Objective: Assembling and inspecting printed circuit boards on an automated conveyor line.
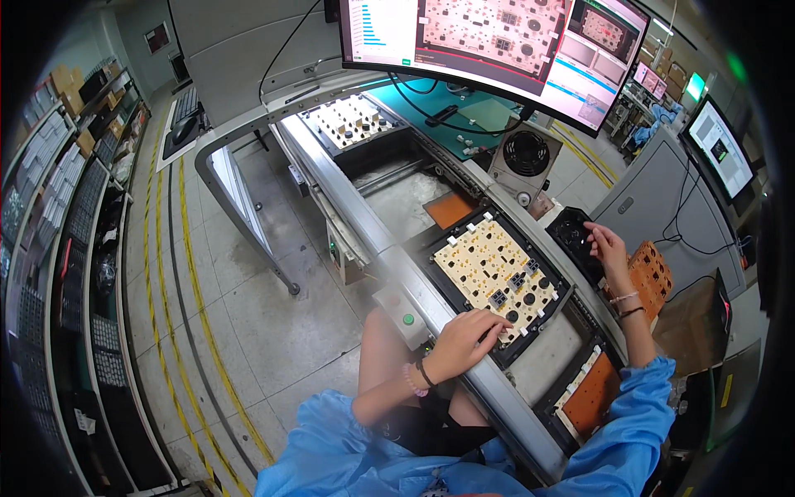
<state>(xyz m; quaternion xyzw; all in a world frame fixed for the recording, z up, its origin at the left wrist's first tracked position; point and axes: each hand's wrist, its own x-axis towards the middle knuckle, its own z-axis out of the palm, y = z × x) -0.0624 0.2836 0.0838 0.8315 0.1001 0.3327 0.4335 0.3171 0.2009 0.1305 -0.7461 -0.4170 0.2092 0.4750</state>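
In front of me a cream circuit board [489, 258] with black and yellow parts lies in a black carrier frame [445, 267] on the conveyor. My left hand [466, 342] reaches over the rail to the board's near left corner. Its fingers are bent together, with the tips at the board beside a round black part; whatever they pinch is too small to tell. My right hand [610, 251] is raised at the edge of a black bin [571, 236] right of the conveyor. Thumb and fingers are drawn together there, and anything between them cannot be made out.
A metal rail [406, 277] runs along the conveyor's near side, with a green button [408, 319] below it. Farther along sits another populated board [352, 120]; an orange board [590, 393] lies nearer me. A monitor [497, 41] overhangs the far end. A fan unit [523, 157] stands beyond the bin.
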